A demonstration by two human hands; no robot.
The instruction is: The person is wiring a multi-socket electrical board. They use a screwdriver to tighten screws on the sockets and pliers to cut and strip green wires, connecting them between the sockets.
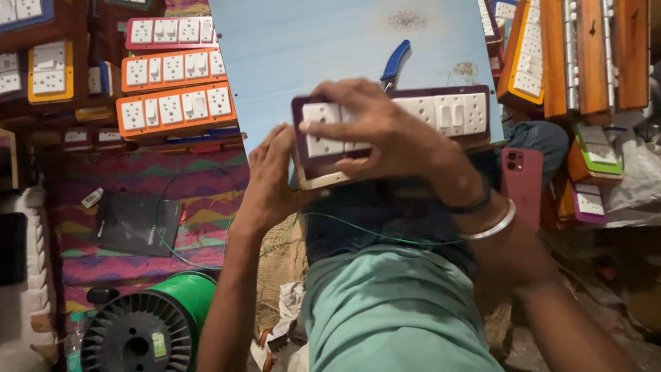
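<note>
I hold a wooden switchboard box (441, 114) with a dark maroon front plate carrying white sockets and switches, tilted over my lap. My right hand (385, 131) lies spread over the left part of its face, fingers pressing the sockets. My left hand (272, 172) grips the box's left end from below. A thin green wire (385, 235) runs from under the box across my jeans. Blue-handled pliers (395, 63) lie on the pale blue board (303, 48) just behind the box.
Orange and red switchboards (175, 107) are stacked at the left. Wooden boxes (592, 55) stand at the right. A red phone (522, 182) sits beside my knee, a green wire spool (148, 324) at lower left, a black packet (136, 224) on the striped mat.
</note>
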